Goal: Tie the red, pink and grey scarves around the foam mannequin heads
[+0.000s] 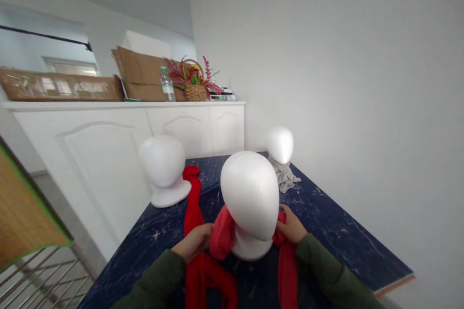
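Note:
A smooth white mannequin head stands upright on its round base near the front of the table. Behind and beside its neck passes a red scarf, with one end hanging down on the right. My left hand is closed at the scarf's left side, fingertips partly hidden by the cloth. On the other side, my right hand pinches the scarf close to the neck. More red cloth runs along the table to the left; whether it joins the scarf I cannot tell.
A second white mannequin head stands at left, a third at the back with grey cloth around its base. The dark blue marbled table borders a wall. Behind is a white cabinet; a metal rack sits lower left.

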`<state>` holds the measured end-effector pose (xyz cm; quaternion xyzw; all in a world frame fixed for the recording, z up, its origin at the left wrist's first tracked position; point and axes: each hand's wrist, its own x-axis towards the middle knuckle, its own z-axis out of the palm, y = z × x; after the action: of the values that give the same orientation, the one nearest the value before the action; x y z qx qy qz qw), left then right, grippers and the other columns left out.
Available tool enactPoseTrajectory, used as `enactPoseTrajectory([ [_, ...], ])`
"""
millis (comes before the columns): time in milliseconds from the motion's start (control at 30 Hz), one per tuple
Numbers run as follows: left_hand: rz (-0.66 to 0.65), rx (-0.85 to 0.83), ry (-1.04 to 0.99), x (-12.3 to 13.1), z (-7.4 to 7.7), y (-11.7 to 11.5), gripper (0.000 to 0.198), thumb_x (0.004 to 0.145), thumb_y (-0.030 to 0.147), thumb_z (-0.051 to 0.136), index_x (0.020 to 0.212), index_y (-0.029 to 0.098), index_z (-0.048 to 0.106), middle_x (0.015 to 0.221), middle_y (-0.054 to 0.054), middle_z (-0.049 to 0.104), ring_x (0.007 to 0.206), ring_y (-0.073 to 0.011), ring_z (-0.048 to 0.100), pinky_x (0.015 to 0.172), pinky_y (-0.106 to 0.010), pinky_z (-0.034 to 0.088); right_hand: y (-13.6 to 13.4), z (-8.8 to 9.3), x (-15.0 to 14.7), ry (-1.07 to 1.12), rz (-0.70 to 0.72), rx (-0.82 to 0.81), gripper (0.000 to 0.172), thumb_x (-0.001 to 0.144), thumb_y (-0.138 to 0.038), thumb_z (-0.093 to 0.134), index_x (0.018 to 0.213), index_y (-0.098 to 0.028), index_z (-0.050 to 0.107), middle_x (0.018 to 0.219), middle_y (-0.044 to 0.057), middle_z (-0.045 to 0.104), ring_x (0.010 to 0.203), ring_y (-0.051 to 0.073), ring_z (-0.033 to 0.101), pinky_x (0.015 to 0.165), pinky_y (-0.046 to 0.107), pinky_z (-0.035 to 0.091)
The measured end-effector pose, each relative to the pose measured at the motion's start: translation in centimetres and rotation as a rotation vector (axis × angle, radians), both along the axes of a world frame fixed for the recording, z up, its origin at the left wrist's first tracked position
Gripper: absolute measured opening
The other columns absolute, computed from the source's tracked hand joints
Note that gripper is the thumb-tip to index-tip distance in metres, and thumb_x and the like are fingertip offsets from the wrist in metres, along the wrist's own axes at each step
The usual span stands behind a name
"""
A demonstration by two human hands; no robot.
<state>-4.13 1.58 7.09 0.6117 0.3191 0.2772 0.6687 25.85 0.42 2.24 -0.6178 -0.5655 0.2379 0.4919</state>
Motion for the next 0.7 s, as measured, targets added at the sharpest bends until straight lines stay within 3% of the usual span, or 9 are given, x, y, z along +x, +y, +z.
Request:
enactPoseTrajectory([
  [67, -0.121, 0.105, 0.096, 1.4, -0.2, -0.9, 0.018, 0.06, 0.016, 0.049, 0.065, 0.018, 0.065, 0.067, -0.002, 0.066, 0.07, -0.0221, 0.06, 0.074, -0.035, 0.046, -1.6, -0.6, -0.4, 0.095, 0.006, -0.003, 0.053, 0.054, -0.019, 0.061, 0.105, -0.015, 0.051, 0.099, 0.008, 0.059, 0.091, 0.022, 0.055, 0.087, 0.036, 0.038],
  [133, -0.146, 0.212, 0.102, 3.0, -0.5, -1.6, 0.022, 0.059, 0.01, 0.05, 0.071, 0.02, 0.067, 0.074, -0.001, 0.067, 0.08, -0.0232, 0.06, 0.081, -0.036, 0.044, -3.0, -1.0, -1.6, 0.305, 0.061, -0.049, 0.041, 0.057, -0.02, 0.059, 0.096, -0.017, 0.05, 0.089, 0.005, 0.06, 0.081, 0.021, 0.057, 0.077, 0.035, 0.043],
  [233, -0.057, 0.339, 0.042, 4.6, -1.1, -2.1, 0.026, 0.065, 0.014, 0.052, 0.087, 0.021, 0.066, 0.084, -0.003, 0.067, 0.091, -0.0247, 0.057, 0.087, -0.039, 0.041, -4.4, -1.3, -4.3, 0.662, 0.083, -0.142, 0.02, 0.063, -0.026, 0.056, 0.078, -0.019, 0.046, 0.068, 0.0, 0.059, 0.06, 0.017, 0.057, 0.059, 0.03, 0.046],
  [300, 0.006, 0.339, 0.003, 4.9, -1.4, -2.1, 0.028, 0.067, 0.021, 0.057, 0.094, 0.02, 0.063, 0.088, -0.005, 0.067, 0.091, -0.0257, 0.057, 0.087, -0.041, 0.042, -4.8, -1.3, -6.2, 0.765, 0.019, -0.124, 0.021, 0.063, -0.029, 0.058, 0.074, -0.02, 0.043, 0.061, -0.003, 0.055, 0.054, 0.015, 0.054, 0.054, 0.028, 0.044],
  [400, 0.026, 0.328, 0.015, 4.7, -1.5, -1.6, 0.026, 0.067, 0.029, 0.06, 0.091, 0.019, 0.065, 0.09, -0.007, 0.067, 0.09, -0.0269, 0.059, 0.086, -0.041, 0.044, -5.3, -0.9, -8.5, 0.756, -0.09, 0.0, 0.025, 0.062, -0.032, 0.06, 0.076, -0.021, 0.042, 0.063, -0.004, 0.053, 0.057, 0.014, 0.053, 0.054, 0.026, 0.043],
  [567, 0.116, 0.345, -0.068, 4.2, -1.3, -1.2, 0.029, 0.066, 0.032, 0.06, 0.092, 0.022, 0.064, 0.094, -0.006, 0.066, 0.095, -0.0266, 0.057, 0.09, -0.038, 0.043, -7.0, -0.4, -10.4, 0.73, -0.138, 0.108, 0.024, 0.069, -0.029, 0.046, 0.093, -0.023, 0.047, 0.088, 0.001, 0.058, 0.078, 0.017, 0.056, 0.067, 0.028, 0.046],
  [700, 0.107, 0.405, -0.001, 4.2, -0.4, -1.6, 0.017, 0.07, 0.029, 0.056, 0.078, 0.018, 0.066, 0.075, -0.005, 0.067, 0.074, -0.0235, 0.061, 0.077, -0.038, 0.05, -7.5, -0.4, -10.8, 0.54, -0.16, 0.121, 0.031, 0.063, -0.019, 0.048, 0.094, -0.021, 0.049, 0.089, 0.002, 0.059, 0.079, 0.018, 0.056, 0.071, 0.03, 0.046],
])
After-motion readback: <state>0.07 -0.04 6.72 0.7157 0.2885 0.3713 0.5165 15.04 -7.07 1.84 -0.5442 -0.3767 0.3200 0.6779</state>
